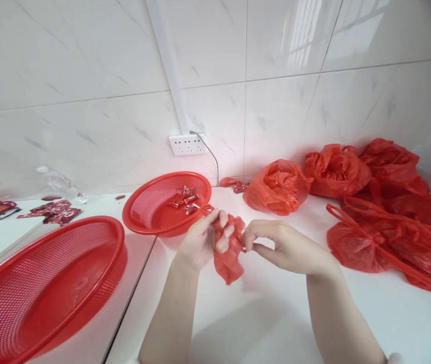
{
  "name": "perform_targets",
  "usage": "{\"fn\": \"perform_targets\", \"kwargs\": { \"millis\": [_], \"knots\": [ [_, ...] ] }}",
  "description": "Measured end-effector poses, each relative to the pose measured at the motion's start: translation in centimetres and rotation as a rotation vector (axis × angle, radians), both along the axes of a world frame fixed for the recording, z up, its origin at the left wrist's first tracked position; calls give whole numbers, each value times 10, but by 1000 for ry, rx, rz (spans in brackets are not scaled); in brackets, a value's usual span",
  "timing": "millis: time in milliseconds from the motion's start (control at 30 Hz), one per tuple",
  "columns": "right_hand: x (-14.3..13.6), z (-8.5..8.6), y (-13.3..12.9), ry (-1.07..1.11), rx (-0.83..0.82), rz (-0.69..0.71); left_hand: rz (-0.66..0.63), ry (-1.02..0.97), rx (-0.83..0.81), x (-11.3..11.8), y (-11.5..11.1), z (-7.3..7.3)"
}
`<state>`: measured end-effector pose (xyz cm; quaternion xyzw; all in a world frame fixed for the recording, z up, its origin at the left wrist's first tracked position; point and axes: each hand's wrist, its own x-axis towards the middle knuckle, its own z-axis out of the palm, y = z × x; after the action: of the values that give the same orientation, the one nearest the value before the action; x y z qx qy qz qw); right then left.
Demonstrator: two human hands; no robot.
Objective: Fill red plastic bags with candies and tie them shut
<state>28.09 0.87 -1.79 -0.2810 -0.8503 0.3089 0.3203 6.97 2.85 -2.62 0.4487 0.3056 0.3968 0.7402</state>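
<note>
Between my two hands hangs a small red pouch [228, 265] of thin, crumpled material, held above the white table. My left hand [202, 240] has its fingers curled round the pouch's left side and top. At its right edge, my right hand [281, 245] pinches the material between thumb and fingertips. Whether anything is inside the pouch cannot be made out. Just beyond my left hand sits a round red mesh basket [135, 202], with several small red-wrapped packets [188, 197] lying in it.
A larger red basket [118, 227] stands at the left front. Red plastic bags [276, 187] line the wall and the right side. Flat red packets [61, 212] and a clear plastic bottle [59, 182] lie at the left. A socket strip [187, 145] with a cable is on the tiled wall.
</note>
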Motion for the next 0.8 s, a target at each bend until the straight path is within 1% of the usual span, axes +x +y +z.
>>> {"fn": "perform_targets", "kwargs": {
  "millis": [33, 67, 100, 167, 200, 233, 267, 300, 333, 367, 433, 500, 567, 633, 700, 800],
  "knots": [
    [-1, 1, 0, -20, -6, 11, -32, 110, 85, -2, -3, 0],
    [-2, 1, 0, -33, -13, 9, -16, 255, 224, -4, -6, 0],
    [-2, 0, 0, -42, -18, -12, 54, 417, 409, -6, -9, 1],
    [-3, -2, 2, -53, -24, -92, 312, 683, 855, -8, -13, 0],
    [-4, -3, 4, -55, -25, -137, 436, 752, 1063, -8, -14, -1],
    [-5, -5, 5, -54, -27, -179, 522, 779, 1229, -8, -14, -2],
    [-6, -7, 6, -47, -32, -216, 563, 771, 1339, -8, -13, -3],
    [-8, -8, 8, -27, -43, -250, 562, 740, 1393, -7, -13, -4],
    [-9, -9, 9, 5, -60, -281, 540, 696, 1396, -6, -12, -6],
    [-11, -10, 10, 47, -82, -307, 506, 641, 1361, -5, -12, -7],
    [-14, -11, 11, 143, -129, -336, 418, 510, 1235, -2, -13, -8],
    [-17, -12, 12, 225, -168, -320, 321, 388, 1105, 0, -14, -8],
    [-19, -12, 12, 296, -202, -264, 240, 305, 999, 3, -16, -8],
    [-21, -11, 12, 373, -234, -198, 161, 277, 919, 5, -17, -7],
    [-22, -11, 13, 447, -272, -164, 105, 291, 855, 7, -18, -7],
    [-20, -12, 15, 495, -326, -209, 94, 302, 764, 9, -18, -6]
  ]
}}
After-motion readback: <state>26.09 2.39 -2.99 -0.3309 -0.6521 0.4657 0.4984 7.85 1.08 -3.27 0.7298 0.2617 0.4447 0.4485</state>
